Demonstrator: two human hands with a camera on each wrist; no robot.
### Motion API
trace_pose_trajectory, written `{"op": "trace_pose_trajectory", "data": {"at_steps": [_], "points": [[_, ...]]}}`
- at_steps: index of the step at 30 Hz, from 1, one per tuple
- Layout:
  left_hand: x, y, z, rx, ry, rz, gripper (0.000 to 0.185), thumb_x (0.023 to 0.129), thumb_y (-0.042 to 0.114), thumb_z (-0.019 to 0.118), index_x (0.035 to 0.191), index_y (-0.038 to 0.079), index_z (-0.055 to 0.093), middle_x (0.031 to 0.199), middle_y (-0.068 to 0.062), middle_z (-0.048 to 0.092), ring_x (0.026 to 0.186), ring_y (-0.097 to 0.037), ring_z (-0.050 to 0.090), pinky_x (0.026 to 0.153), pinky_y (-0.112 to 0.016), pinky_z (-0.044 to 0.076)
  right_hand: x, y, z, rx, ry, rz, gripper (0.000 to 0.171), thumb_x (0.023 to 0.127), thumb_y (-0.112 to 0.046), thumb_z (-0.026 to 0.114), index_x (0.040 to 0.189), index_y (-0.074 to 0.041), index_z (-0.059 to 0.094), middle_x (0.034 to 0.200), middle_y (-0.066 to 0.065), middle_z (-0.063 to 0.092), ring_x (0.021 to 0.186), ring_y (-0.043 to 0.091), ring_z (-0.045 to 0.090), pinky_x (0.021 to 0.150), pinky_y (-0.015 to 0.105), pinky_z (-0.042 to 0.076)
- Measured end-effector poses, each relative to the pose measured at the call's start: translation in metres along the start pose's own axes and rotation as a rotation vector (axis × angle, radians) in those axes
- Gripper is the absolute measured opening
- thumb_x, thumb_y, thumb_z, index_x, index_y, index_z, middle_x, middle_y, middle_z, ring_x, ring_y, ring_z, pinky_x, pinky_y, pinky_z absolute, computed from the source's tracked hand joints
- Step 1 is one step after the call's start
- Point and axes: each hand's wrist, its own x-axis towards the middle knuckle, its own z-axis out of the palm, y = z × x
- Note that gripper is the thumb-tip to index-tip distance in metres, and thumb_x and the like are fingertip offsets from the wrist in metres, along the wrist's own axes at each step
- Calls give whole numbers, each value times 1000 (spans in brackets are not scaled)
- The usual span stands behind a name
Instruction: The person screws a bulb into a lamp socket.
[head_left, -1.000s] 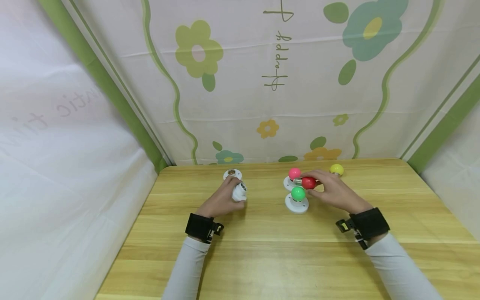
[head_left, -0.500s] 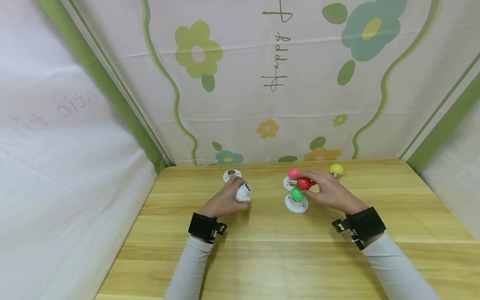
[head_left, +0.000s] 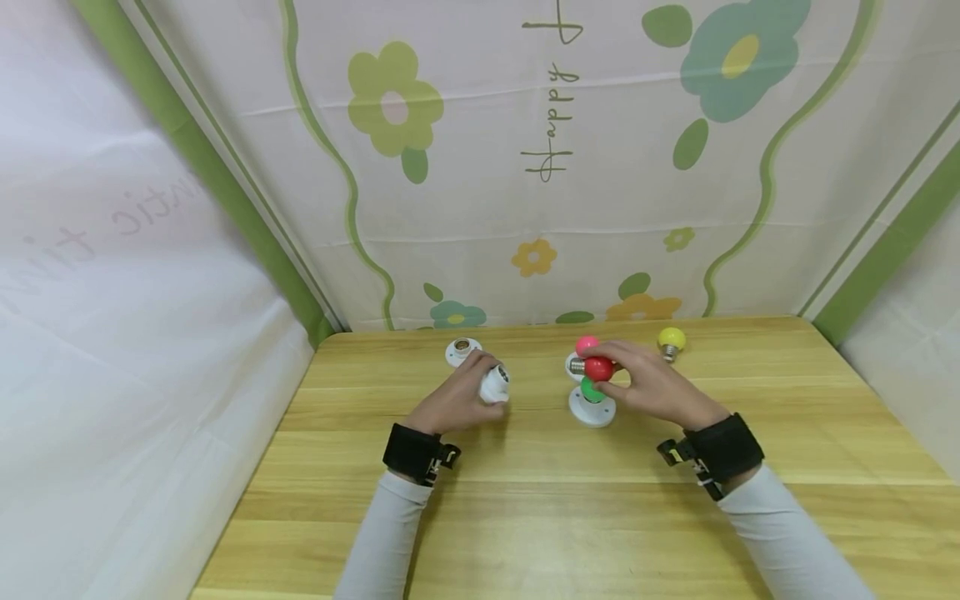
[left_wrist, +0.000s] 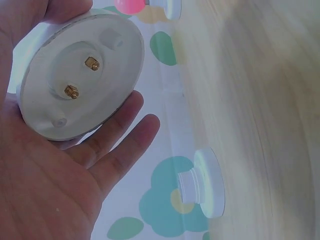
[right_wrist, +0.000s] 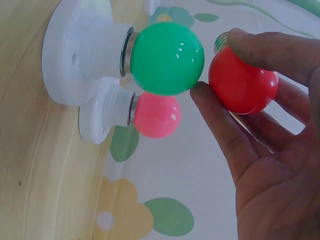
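Observation:
My left hand (head_left: 462,398) grips a white bulb socket (head_left: 495,385), its mouth tilted to the right. In the left wrist view the underside of that socket (left_wrist: 82,75) shows, with two brass screws. A red bulb (head_left: 598,369) is pinched between the thumb and fingers of my right hand (head_left: 651,385), its metal thread pointing left toward the held socket. It hangs above a green bulb (right_wrist: 167,58) seated in a white socket (head_left: 592,410) on the table. Behind that one stands a pink bulb (right_wrist: 157,115) in its own socket (right_wrist: 96,117), partly hidden in the head view.
A bare white socket (head_left: 462,350) stands on the wooden table (head_left: 525,517) behind my left hand. Toward the back right lies a loose yellow bulb (head_left: 671,341). Fabric walls with printed flowers (head_left: 534,258) rise behind and at both sides.
My left hand has moved a little to the right with the socket. The right hand has shifted left with the red bulb, narrowing the gap between them.

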Motion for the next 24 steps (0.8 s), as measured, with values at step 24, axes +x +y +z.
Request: {"op": "trace_pose_trajectory", "data": {"at_steps": [24], "points": [[10,16,6,-9,-18,22,60,86,23,76,141,6,56,141,-7,50,105,-15,55,84,-27,54,11,-15,6,5,-2,-52,56,86,-4,86,138,-6,65,135,17,70,118,32,72,95,47,62]]}}
